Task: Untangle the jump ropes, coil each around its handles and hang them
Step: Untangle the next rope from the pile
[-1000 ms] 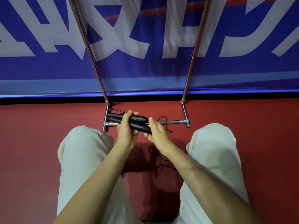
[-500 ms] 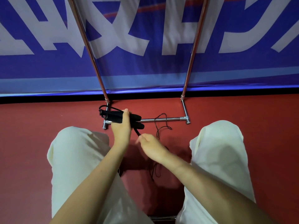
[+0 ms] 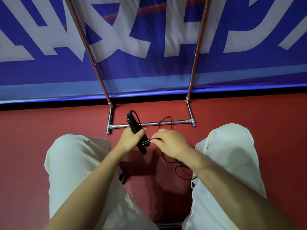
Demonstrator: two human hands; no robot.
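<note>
Head view, frame centre: my left hand gripped two matte black cylindrical handles side by side, while my right hand pinched the thin black cord beside them. Slack cord looped over red floor and the chrome tubular rack.

The left hand swung the black handles from crosswise to nearly upright. The right hand (off them earlier) pinched the rope beside them.

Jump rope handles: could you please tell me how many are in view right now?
2, side by side in the left hand, one handle beside the other handle. More may be hidden.
</note>
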